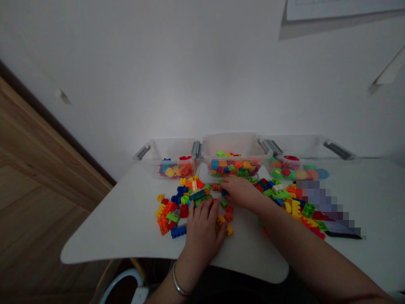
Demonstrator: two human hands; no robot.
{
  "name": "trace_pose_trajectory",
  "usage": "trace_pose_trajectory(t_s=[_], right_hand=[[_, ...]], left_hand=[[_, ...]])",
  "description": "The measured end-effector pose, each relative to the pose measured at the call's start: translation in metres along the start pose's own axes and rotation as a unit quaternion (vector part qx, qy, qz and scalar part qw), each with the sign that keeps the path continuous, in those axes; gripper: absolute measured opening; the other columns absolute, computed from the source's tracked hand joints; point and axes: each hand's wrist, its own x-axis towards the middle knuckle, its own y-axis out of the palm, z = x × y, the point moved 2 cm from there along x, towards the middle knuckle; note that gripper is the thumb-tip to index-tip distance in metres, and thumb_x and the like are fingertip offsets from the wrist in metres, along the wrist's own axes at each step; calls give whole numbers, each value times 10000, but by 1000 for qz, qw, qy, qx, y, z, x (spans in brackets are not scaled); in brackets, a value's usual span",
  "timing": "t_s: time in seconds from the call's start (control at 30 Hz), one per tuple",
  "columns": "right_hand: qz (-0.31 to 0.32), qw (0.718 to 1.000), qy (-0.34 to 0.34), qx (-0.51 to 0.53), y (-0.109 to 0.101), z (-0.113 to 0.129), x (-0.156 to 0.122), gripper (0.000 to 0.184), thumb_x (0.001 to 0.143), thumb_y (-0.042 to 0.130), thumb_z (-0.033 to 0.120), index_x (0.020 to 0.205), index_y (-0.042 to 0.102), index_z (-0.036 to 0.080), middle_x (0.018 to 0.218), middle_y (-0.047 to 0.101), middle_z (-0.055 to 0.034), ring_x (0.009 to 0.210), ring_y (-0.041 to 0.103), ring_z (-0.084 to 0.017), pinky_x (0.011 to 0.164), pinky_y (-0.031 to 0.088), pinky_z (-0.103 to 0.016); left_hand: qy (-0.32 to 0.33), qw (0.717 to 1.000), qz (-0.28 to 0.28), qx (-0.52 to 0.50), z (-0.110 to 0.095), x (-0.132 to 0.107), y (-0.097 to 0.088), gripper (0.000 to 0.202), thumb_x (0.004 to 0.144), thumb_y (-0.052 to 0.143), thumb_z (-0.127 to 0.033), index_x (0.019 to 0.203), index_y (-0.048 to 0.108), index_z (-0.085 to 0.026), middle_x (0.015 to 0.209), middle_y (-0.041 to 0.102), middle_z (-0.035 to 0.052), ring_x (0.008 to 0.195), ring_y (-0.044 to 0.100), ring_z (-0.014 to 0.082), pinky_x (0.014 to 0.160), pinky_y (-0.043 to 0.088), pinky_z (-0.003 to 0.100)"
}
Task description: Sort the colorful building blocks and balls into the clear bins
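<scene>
My left hand [204, 226] lies palm down over a loose pile of toy building bricks [166, 221], its fingers stretched out and slightly apart. Under and beside its fingertips are a dark green brick [197, 195] and a red brick [184, 211]. Crossing the table from the right, my right hand [241, 192] is in front of the middle clear bin [237, 145]. Its fingers are bent together around a dark blue brick [224, 192], which is partly hidden by them. Orange and yellow bricks [220, 220] lie by my left thumb.
A left clear bin [174, 147] and a right clear bin [297, 145] hold coloured pieces, and bricks half fill the middle one. A second brick pile [295, 207] lies right of my right forearm, against a dark-edged flat object [344, 234]. The white table [104, 228] has a rounded front edge.
</scene>
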Motion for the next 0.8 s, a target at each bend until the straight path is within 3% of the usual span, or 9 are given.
trace_pose_trajectory(t_s=[0.27, 0.4, 0.5, 0.6, 0.7, 0.8], right_hand=[[0, 1000, 2, -3, 0, -2, 0, 178, 806, 633, 185, 971, 698, 171, 1015, 690, -112, 1049, 599, -275, 865, 486, -381], [-42, 994, -11, 102, -17, -1, -1, 179, 810, 654, 239, 981, 695, 204, 1010, 699, -77, 996, 611, -235, 862, 485, -361], [-151, 971, -3, 187, -40, -1, -7, 188, 829, 632, 270, 1005, 681, 227, 1022, 702, -52, 985, 617, -209, 875, 482, -350], [-305, 932, 30, 193, -64, -7, -19, 205, 831, 602, 301, 1009, 671, 228, 998, 701, -63, 943, 624, -216, 861, 488, -373], [-431, 875, 121, 181, -78, -24, -31, 238, 829, 583, 374, 1007, 658, 234, 934, 683, -60, 832, 614, -208, 770, 507, -369], [-507, 824, 201, 157, -76, -48, -34, 259, 833, 568, 410, 1016, 644, 243, 931, 669, -50, 853, 605, -213, 787, 510, -385]], left_hand=[[0, 1000, 1, 5, 1, 0, 2, 474, 877, 543, -338, 1321, 545, -170, 1300, 617, 126, 1208, 547, 306, 1137, 253, 617], [1, 1000, 4, -1, 1, 0, 1, 491, 867, 563, -336, 1325, 541, -160, 1297, 618, 128, 1210, 545, 309, 1136, 252, 623], [-4, 1000, 10, -3, 1, 1, 1, 489, 859, 570, -323, 1319, 545, -161, 1295, 620, 125, 1211, 544, 311, 1136, 249, 624], [-7, 1000, 12, -7, 1, 1, 0, 476, 865, 560, -323, 1316, 549, -172, 1302, 618, 122, 1218, 540, 311, 1139, 244, 618], [-6, 1000, 9, -11, 1, 0, 1, 471, 870, 552, -326, 1316, 549, -175, 1309, 616, 123, 1218, 541, 310, 1136, 253, 613], [-2, 1000, 5, -4, 1, 0, 1, 476, 867, 557, -326, 1317, 547, -173, 1305, 617, 121, 1211, 546, 308, 1129, 269, 613]])
